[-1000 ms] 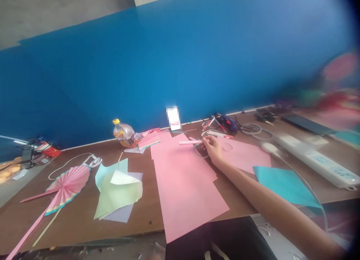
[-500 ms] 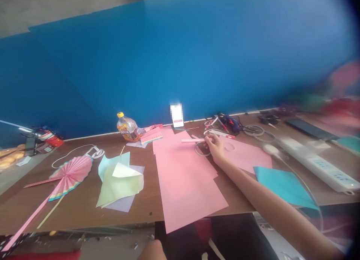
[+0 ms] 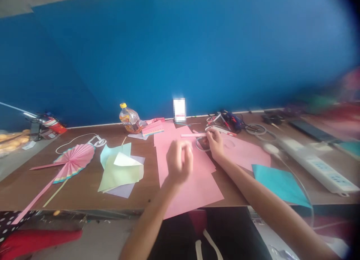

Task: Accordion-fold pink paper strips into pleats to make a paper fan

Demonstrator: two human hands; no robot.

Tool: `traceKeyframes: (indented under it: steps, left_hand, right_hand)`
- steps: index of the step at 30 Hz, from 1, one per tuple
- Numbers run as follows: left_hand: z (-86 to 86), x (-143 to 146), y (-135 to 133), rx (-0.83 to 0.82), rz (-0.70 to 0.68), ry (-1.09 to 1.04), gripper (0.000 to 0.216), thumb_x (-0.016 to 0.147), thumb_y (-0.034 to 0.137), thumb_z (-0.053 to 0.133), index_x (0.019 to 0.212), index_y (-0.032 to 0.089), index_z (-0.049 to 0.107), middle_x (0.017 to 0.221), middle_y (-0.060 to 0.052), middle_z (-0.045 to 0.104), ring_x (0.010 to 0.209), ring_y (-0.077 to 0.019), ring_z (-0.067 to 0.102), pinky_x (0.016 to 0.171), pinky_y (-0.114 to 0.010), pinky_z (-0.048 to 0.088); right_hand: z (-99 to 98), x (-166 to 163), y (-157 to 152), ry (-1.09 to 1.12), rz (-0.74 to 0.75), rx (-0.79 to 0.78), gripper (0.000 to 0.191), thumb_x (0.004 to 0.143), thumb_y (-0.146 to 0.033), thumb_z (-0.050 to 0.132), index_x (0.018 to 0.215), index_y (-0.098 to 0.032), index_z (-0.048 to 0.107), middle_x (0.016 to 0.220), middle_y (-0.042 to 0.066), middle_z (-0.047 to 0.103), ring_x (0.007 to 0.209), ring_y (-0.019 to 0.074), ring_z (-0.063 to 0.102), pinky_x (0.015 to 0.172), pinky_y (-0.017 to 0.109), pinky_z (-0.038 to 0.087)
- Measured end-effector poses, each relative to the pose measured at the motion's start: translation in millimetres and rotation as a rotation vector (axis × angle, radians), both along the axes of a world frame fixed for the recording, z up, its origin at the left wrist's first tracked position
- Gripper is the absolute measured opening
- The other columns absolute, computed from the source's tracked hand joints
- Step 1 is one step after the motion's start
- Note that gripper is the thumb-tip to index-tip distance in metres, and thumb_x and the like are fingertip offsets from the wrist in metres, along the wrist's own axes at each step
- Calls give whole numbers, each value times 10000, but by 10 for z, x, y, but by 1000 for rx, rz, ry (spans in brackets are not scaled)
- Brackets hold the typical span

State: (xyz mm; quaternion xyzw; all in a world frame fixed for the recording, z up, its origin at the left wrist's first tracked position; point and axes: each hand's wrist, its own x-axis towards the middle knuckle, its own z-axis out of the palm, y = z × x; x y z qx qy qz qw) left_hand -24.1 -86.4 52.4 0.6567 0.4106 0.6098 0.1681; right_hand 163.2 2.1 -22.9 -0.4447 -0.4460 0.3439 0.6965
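Note:
A slim pink paper strip [image 3: 193, 135] is pinched in the fingertips of my right hand [image 3: 215, 143]. It points left, above the pink paper sheets [image 3: 194, 188]. My left hand [image 3: 180, 160], smeared by motion, hovers over those sheets just below the strip's left end. Its fingers are loosely curled, with a gap to the thumb and nothing visible between them. Beneath my right hand lies a ring-shaped grey loop [image 3: 201, 146], partly hidden.
Left: a pleated pink fan [image 3: 74, 162], green paper [image 3: 122, 177] and a bottle [image 3: 131, 120]. Behind stands a phone [image 3: 179, 110] against the blue wall [image 3: 168, 57]. Right: turquoise paper [image 3: 281, 183], a power strip [image 3: 317, 166] and cables [image 3: 255, 129].
My left hand has risen from below into view over the pink sheets. My right hand still holds the strip in about the same place. The camera view has shifted slightly.

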Motion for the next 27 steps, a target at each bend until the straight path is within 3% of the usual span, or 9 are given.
traceKeyframes:
  steps: [4,6,9,12,16,18,22,27]
  left_hand:
    - [-309,64,640,-314,15,-189,460,786,406,652,1161,215,466,1174,-103,531,1009,-181,559,838,-316,476]
    - [-475,91,903,-445,-146,-333,538,766,427,667,1192,215,417,1185,-111,523,994,-176,584,828,-310,486]
    - [-629,140,1122,-477,-366,-476,475,791,475,621,1134,185,466,1028,-88,594,884,-166,630,799,-318,508]
    - [-673,167,1207,-451,-366,-534,458,781,498,619,1084,169,518,984,-89,627,880,-164,631,774,-293,518]
    - [-721,126,1261,-509,-307,-543,431,768,516,617,1001,157,561,897,-82,668,765,-140,632,701,-267,496]
    - [-763,98,1266,-574,-343,-535,422,779,526,593,971,150,585,846,-84,684,740,-139,629,647,-246,461]
    - [-799,92,1212,-604,-438,-503,452,779,517,597,1041,149,604,765,-63,682,618,-112,581,559,-222,395]
    - [-720,122,1104,-555,-486,-343,483,773,517,612,1089,152,597,857,-84,699,602,-104,564,541,-215,379]
  right_hand:
    - [36,-45,-29,58,39,-47,283,803,-482,587,879,-218,520,609,-21,595,530,134,559,553,267,458]
    - [37,-56,-40,71,79,-87,304,789,-501,600,829,-215,505,612,-11,610,534,135,570,549,263,459]
    - [33,-69,-53,64,149,-137,336,759,-513,632,799,-213,486,610,0,621,506,130,559,498,248,436]
    - [54,-80,-78,30,226,-169,366,752,-535,630,839,-214,477,635,4,634,472,119,536,455,231,410]
    - [120,-104,-169,-122,298,-164,444,833,-582,492,1117,-242,470,723,4,661,449,116,509,429,231,383]
    - [144,-122,-226,-270,284,-94,484,865,-566,451,1232,-251,441,757,6,666,494,133,537,499,262,432]
    - [125,-154,-278,-610,267,21,424,927,-487,378,1250,-233,481,749,12,672,651,180,616,745,336,469]
    - [32,-152,-211,-753,133,-28,356,950,-433,328,1179,-255,534,821,39,688,764,217,635,778,362,457]
